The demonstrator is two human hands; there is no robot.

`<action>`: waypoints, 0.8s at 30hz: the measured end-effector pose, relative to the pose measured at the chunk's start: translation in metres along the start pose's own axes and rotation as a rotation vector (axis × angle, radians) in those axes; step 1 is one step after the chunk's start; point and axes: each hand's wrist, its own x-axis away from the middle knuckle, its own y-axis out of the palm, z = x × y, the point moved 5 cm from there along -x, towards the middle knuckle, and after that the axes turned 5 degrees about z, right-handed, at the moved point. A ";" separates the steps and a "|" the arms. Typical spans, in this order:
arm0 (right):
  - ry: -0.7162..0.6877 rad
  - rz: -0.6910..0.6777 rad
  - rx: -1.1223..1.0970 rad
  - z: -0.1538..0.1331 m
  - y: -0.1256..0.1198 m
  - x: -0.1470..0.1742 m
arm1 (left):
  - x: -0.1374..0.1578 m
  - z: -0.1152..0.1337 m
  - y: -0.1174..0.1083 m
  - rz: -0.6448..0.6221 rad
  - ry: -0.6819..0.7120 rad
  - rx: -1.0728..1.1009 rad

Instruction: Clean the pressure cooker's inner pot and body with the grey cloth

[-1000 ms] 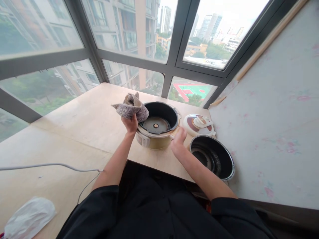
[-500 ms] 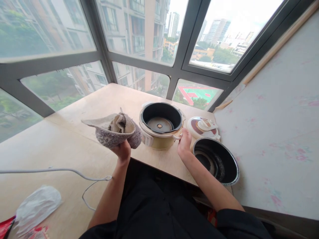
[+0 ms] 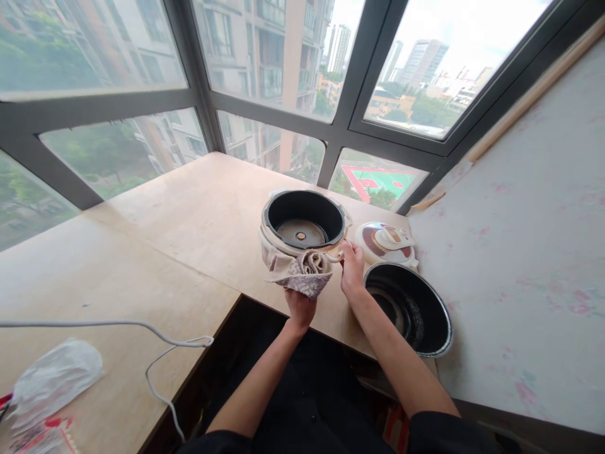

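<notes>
My left hand (image 3: 301, 308) is closed on a bunched grey-and-beige cloth (image 3: 305, 272), which is up against the front of an electric pressure cooker (image 3: 269, 243). The cooker stands upright with its top uncovered; its black inside and a round plate with a small central knob show. My right hand (image 3: 352, 268) grips the cooker's side handle (image 3: 334, 257) on the right. The cloth hides much of the cooker's front. Beside my right forearm is a black inner pot (image 3: 432, 302), tilted, with a silvery rim. Behind it lies the white-and-brown cooker lid (image 3: 387, 243).
A pale tabletop (image 3: 155, 239) extends left, its front edge close to my body. A white cord (image 3: 118, 324) loops over that edge. A crumpled clear plastic bag (image 3: 61, 378) lies at lower left. Windows (image 3: 274, 63) border the back, and a flowered wall (image 3: 529, 252) the right.
My left hand has brought the cloth rightward from beside the cooker to its front. My right hand stays on the handle. The view has shifted slightly.
</notes>
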 end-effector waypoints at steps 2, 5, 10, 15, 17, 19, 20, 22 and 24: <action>0.000 0.002 0.003 0.000 0.001 0.000 | 0.009 0.001 0.013 -0.078 0.019 -0.006; 0.043 0.007 -0.018 -0.001 0.004 0.002 | 0.022 -0.008 0.033 -0.221 -0.021 -0.037; 0.055 0.010 -0.022 -0.006 0.002 0.004 | 0.038 -0.028 0.046 -0.254 -0.002 -0.058; 0.007 0.013 0.029 -0.005 -0.002 0.002 | 0.044 -0.040 0.036 -0.139 -0.019 -0.048; -0.018 0.016 0.031 -0.003 -0.002 0.002 | 0.045 -0.042 0.032 -0.093 -0.058 -0.044; -0.037 0.024 0.031 -0.001 -0.002 0.002 | 0.046 -0.043 0.028 -0.037 -0.104 -0.033; -0.042 0.028 0.030 0.000 -0.002 0.002 | 0.047 -0.043 0.026 -0.015 -0.126 -0.028; -0.048 0.032 0.029 0.001 -0.001 0.003 | 0.048 -0.042 0.023 0.001 -0.172 -0.016; -0.044 0.028 0.030 0.000 -0.001 0.004 | 0.047 -0.041 0.019 -0.002 -0.235 0.015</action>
